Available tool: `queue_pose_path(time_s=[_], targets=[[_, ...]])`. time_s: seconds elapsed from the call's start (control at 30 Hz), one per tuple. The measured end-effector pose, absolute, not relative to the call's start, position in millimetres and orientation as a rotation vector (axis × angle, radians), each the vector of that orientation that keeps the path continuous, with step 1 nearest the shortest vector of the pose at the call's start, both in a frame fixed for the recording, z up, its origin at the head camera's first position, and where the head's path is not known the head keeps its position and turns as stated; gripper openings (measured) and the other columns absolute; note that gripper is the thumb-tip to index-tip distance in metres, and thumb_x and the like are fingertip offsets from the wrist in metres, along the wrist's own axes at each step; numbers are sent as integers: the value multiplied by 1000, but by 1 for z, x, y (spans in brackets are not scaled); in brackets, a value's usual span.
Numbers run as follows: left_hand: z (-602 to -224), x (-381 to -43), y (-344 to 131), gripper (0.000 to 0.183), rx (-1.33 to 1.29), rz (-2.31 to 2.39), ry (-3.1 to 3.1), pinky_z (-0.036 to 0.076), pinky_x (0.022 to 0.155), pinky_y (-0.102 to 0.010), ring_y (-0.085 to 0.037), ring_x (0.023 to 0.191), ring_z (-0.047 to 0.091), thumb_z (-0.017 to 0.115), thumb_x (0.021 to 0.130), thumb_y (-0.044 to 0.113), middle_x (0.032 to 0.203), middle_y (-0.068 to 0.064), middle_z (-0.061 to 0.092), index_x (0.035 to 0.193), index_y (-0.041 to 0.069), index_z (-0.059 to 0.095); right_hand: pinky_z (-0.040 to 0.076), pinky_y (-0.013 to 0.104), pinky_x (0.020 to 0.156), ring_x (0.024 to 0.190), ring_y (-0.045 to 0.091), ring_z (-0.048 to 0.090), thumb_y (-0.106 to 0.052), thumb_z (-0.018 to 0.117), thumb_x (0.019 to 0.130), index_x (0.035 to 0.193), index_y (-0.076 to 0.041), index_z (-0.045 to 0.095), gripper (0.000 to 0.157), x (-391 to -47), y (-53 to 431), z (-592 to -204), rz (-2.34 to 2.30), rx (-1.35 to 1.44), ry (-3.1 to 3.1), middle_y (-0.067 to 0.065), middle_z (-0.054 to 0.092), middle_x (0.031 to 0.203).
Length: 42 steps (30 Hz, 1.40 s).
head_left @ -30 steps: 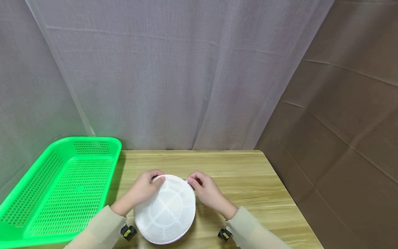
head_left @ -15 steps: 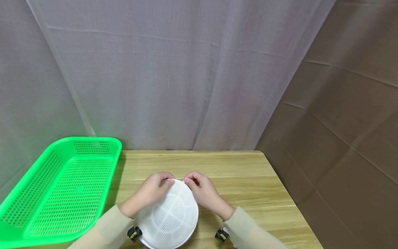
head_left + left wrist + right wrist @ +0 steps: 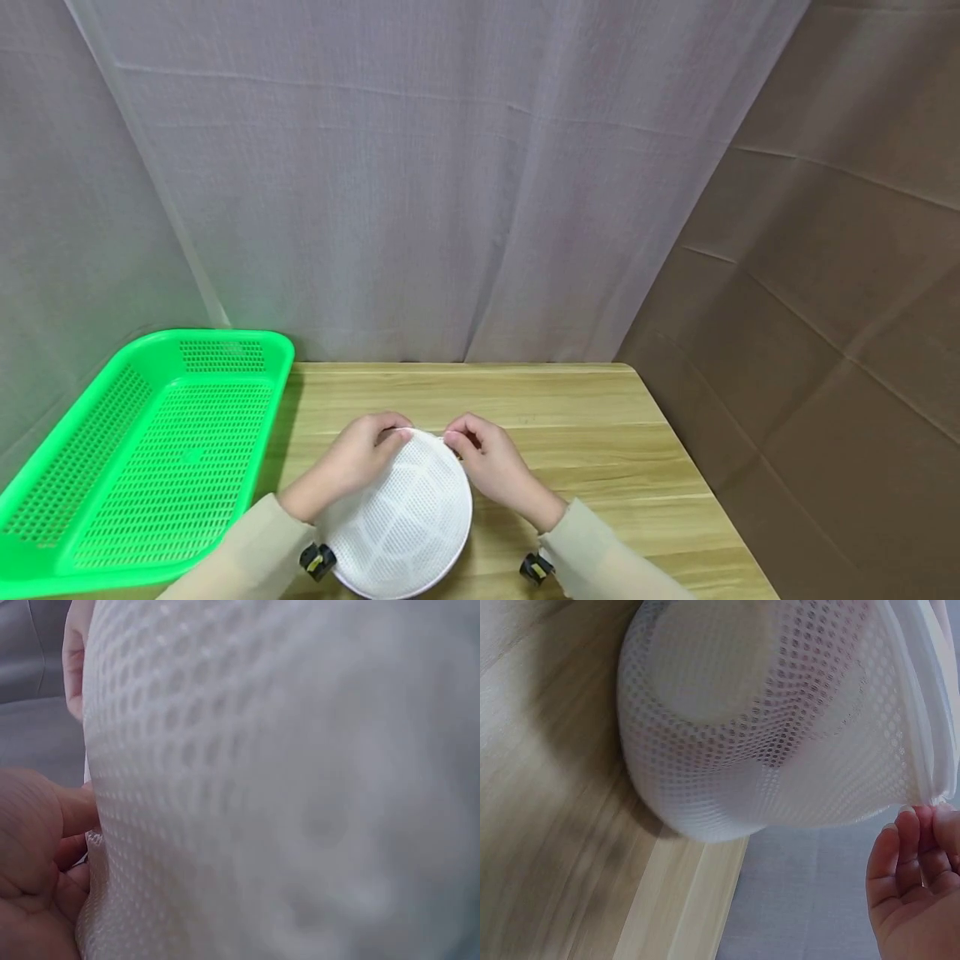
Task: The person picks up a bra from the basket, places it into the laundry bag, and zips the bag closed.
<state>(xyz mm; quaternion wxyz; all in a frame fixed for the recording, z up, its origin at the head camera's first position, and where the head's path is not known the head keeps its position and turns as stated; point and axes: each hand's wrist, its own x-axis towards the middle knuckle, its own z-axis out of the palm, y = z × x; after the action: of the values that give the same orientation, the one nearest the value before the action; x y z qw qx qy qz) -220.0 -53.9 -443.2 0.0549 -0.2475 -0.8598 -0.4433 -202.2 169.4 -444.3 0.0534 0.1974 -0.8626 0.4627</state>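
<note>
A round white mesh laundry bag point(image 3: 405, 517) is held between the two hands near the table's front. Its left upper edge is gripped by the left hand point(image 3: 363, 458), the thumb lying on the mesh and the other fingers behind the rim. The right hand point(image 3: 491, 462) pinches the edge at the bag's upper right. In the right wrist view the bag point(image 3: 727, 750) bulges out, and the right hand's fingertips point(image 3: 906, 812) hold the end of its white zipper band point(image 3: 922, 712). Mesh fills most of the left wrist view, beside the left hand point(image 3: 34, 862).
A large green plastic basket point(image 3: 264, 433) with perforated walls stands on the left of the wooden table point(image 3: 600, 467). Grey cloth point(image 3: 420, 208) hangs behind the table, and brown cloth point(image 3: 840, 333) hangs along the right. Each wrist carries a small black device point(image 3: 536, 568).
The bag and left hand shifted right and nearer the body, then slightly back left. The right hand moved a little left, then stayed nearly still, still pinching the edge.
</note>
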Motion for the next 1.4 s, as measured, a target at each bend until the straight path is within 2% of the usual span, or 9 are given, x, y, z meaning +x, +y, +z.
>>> queue_pose_path(time_s=[0.4,0.9,1.0,1.23,1.4], targets=[[-441,-222,-61,7,-649,-1433,-2638,49,79,-37,-12,87,60,63,94,13,91,4,67,92,13,70,50,28,65,74,13,58,-24,57,98,90,-17,65,13,-203,172,-445,1424,586,-2634,-5,61,78],[-445,-226,-68,11,-522,-1533,-2641,48,79,-37,-14,84,58,61,96,17,88,3,66,97,11,70,51,28,68,76,12,58,-27,58,98,88,-18,64,15,-203,178,-449,1427,553,-2640,-4,61,79],[-444,-224,-67,14,-464,-1648,-2622,47,82,-36,-14,87,58,60,97,18,92,1,67,101,9,70,52,28,70,77,12,59,-27,58,98,90,-17,65,15,-204,180,-445,1460,541,-2635,-4,62,81],[-442,-217,-54,21,-250,-2305,-2384,43,83,-32,-19,93,53,55,99,19,100,-7,61,109,2,64,49,27,65,75,13,58,-22,61,96,90,-18,67,9,-211,186,-429,1447,510,-2525,-7,64,83],[-445,-217,-52,15,-332,-2149,-2459,45,82,-33,-19,92,54,53,100,15,98,-5,61,106,5,64,49,27,65,74,12,58,-18,61,96,91,-17,67,8,-214,188,-428,1428,508,-2562,-7,64,83]])
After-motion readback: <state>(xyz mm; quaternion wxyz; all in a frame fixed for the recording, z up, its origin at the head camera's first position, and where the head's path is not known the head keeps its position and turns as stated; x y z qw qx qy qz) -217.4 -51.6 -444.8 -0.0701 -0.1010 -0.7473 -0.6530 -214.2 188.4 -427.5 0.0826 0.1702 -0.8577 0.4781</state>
